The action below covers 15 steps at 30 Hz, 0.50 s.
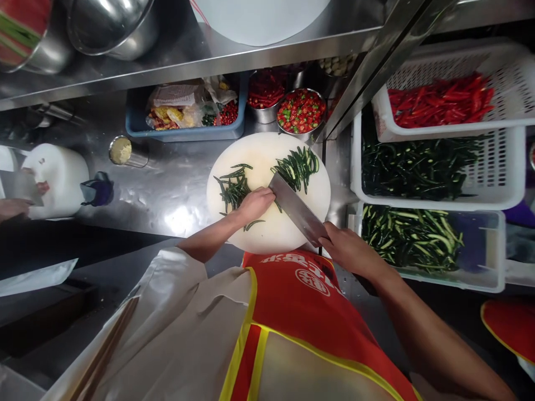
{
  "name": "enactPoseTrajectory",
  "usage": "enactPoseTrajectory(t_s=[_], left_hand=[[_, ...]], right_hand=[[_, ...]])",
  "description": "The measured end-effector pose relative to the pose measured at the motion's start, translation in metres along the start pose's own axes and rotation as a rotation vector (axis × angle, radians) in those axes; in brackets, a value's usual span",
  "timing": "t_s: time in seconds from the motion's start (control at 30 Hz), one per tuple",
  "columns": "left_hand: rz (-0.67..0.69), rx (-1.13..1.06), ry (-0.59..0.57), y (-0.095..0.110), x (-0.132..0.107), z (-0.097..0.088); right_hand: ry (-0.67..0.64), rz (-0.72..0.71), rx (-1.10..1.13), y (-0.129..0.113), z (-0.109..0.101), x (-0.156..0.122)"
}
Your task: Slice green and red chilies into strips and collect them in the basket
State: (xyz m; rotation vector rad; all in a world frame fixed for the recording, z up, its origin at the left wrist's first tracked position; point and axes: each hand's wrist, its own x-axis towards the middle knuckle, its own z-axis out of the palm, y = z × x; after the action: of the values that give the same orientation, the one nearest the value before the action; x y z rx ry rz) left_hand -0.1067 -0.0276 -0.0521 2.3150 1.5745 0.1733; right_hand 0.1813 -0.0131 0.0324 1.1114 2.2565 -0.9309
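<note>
A round white cutting board (276,234) lies on the steel counter. My right hand (340,242) is wrapped round the handle end of a cleaver (298,209), its broad blade slanting across the board. My left hand (257,203) is closed, fingers bent beside the blade's far end, with a green chili (278,206) showing at the fingertips. Whole green chilies (233,186) lie left of that hand. Beyond the blade is a pile of cut green chilies (297,169). How much my left fingers hold is partly hidden.
Right of the board stand a basket of red chilies (438,103), a basket of dark green chilies (418,167) and a tub of green strips (412,236). Behind are a blue bin (184,133) and a bowl of chopped chilies (301,111). A steel shelf (188,64) overhangs. Another person's hand (14,209) works far left.
</note>
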Motion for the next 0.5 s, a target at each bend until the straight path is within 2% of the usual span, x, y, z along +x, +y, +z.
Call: enactPoseTrajectory(t_s=[0.13,0.23,0.37,0.5], left_hand=[[0.029,0.012,0.015,-0.002,-0.002,0.003],[0.022,0.022,0.017,-0.002,-0.003,0.005],[0.005,-0.006,0.006,0.001,-0.002,0.004],[-0.025,-0.143,0.003,0.002,-0.009,-0.011]], right_hand=[[-0.045,0.0,-0.016,0.004,-0.006,-0.001],[-0.067,0.004,0.006,-0.006,-0.004,0.012],[0.025,0.054,0.055,-0.028,0.003,0.046],[0.099,0.077,0.123,-0.03,0.003,0.06]])
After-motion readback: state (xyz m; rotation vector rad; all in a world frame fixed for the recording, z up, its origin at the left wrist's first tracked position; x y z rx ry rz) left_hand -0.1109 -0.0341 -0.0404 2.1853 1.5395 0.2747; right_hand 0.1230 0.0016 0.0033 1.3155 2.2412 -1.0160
